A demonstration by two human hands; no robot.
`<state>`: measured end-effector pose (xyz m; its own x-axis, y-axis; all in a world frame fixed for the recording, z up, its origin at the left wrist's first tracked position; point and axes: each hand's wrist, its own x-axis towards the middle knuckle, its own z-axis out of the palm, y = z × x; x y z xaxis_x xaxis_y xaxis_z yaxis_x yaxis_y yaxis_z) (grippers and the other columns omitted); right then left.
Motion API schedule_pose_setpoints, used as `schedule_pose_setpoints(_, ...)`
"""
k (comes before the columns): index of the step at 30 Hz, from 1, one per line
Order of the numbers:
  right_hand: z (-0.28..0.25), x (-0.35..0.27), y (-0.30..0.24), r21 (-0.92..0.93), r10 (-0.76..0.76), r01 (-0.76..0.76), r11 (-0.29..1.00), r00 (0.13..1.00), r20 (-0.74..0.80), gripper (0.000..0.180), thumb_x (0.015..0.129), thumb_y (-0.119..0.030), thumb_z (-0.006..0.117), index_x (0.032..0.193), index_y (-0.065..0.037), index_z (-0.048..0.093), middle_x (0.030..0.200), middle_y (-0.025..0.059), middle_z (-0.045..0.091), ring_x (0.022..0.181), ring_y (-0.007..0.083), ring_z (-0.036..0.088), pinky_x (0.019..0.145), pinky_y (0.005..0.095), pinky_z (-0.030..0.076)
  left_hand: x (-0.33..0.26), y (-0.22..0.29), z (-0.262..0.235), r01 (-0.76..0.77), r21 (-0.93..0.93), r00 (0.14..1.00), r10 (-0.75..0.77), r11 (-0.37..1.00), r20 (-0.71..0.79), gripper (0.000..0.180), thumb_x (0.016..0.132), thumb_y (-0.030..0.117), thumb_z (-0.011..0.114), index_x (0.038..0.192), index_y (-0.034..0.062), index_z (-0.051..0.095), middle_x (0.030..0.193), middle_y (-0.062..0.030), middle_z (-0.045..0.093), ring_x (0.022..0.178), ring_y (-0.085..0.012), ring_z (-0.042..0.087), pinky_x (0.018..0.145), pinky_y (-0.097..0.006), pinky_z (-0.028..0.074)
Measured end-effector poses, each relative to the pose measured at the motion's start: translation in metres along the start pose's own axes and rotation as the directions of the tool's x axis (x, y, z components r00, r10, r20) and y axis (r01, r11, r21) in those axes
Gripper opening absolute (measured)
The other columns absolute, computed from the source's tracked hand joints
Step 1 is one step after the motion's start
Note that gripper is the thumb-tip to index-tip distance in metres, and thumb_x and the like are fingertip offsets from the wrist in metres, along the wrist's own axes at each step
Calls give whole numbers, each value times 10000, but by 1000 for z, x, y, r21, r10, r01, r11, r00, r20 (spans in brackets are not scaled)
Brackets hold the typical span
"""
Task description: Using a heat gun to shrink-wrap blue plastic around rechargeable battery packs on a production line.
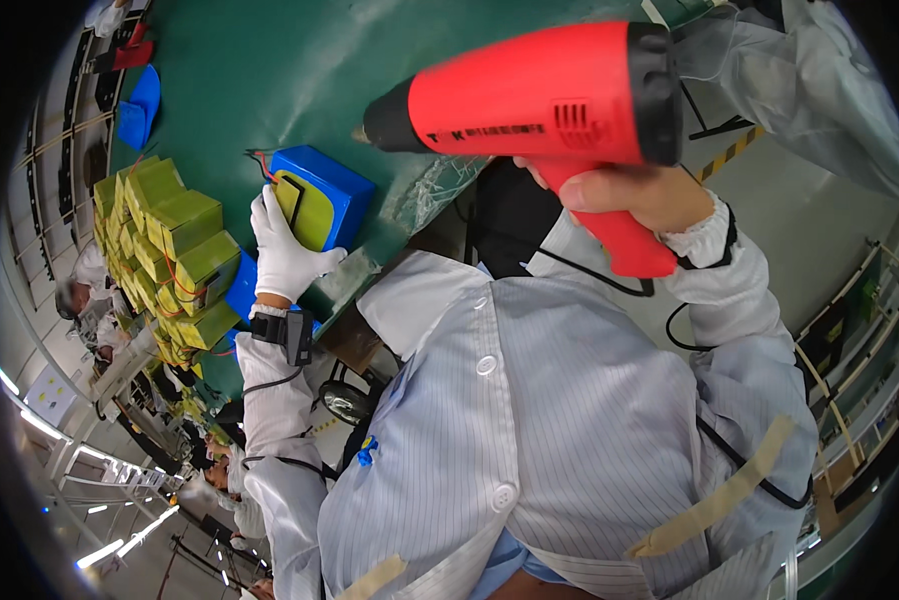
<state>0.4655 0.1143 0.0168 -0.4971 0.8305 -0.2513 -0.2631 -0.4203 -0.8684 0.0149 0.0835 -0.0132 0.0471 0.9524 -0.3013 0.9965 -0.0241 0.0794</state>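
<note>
A red heat gun [529, 95] with a black nozzle and black rear cap fills the upper middle. My bare right hand [634, 200] is closed around its handle, and the nozzle points left, over the bench. Under and left of the nozzle lies a battery pack [314, 212], yellow-green at its end face, wrapped in a blue sleeve. Red and black wires stick out at its far left corner. My left hand [284, 250], in a white glove, holds the pack at its near end, fingers along the left side and thumb at the near corner.
Yellow-green packs [164, 245] are stacked at the left on the green bench top [269, 60], with blue pieces beside them. Crumpled clear film [429, 195] lies along the bench's edge. A blue object [139, 105] sits far left. A black cord [594, 270] hangs near my right arm.
</note>
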Motion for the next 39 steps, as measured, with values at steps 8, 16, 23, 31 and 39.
schedule_pose_setpoints(8, -2, 18, 26, 160, 150, -168, 973, 982, 119, 404, 805, -148, 742, 1174, -18, 643, 930, 79, 667, 695, 162, 658, 582, 315, 569, 15, -16, -23, -182, -4, 979, 182, 983, 93, 1362, 484, 307, 935, 1560, -3, 159, 1545, -295, 246, 1435, -472, 296, 1186, -475, 341)
schedule_pose_setpoints(16, 3, -15, 35, 198, 238, -263, 944, 961, 141, 613, 771, -240, 803, 1299, 6, 611, 1109, 141, 675, 850, 194, 663, 637, 317, 568, 16, -32, -17, -191, -17, 981, 192, 981, 39, 1418, 402, 308, 990, 1563, 23, 227, 1587, -281, 241, 1491, -450, 232, 1221, -471, 296)
schedule_pose_setpoints(23, 12, -35, 44, 147, 241, -257, 955, 964, 116, 586, 765, -225, 780, 1290, -17, 620, 1092, 119, 677, 891, 185, 657, 698, 315, 568, 17, -19, -21, -182, 20, 983, 182, 983, 10, 1440, 403, 339, 990, 1567, 4, 211, 1564, -277, 275, 1442, -450, 293, 1205, -481, 319)
schedule_pose_setpoints(31, 21, -46, 48, 36, -7, 8, 999, 999, -42, 633, 718, -208, 774, 1288, 1, 597, 1083, 138, 672, 752, 190, 672, 648, 323, 571, 14, -4, -24, -175, 112, 985, 173, 978, 28, 1405, 464, 409, 940, 1581, 4, 190, 1471, -272, 348, 1327, -454, 384, 1147, -484, 379)
schedule_pose_setpoints(39, 13, -64, 15, 108, 134, -118, 987, 980, -149, 566, 744, -241, 793, 1223, 13, 631, 1022, 97, 669, 722, 161, 651, 616, 303, 554, 24, 36, 3, 17, -59, 976, -29, 998, -215, 1307, 523, 490, 901, 1584, 80, 259, 1412, -299, 396, 1306, -482, 399, 1086, -523, 425)
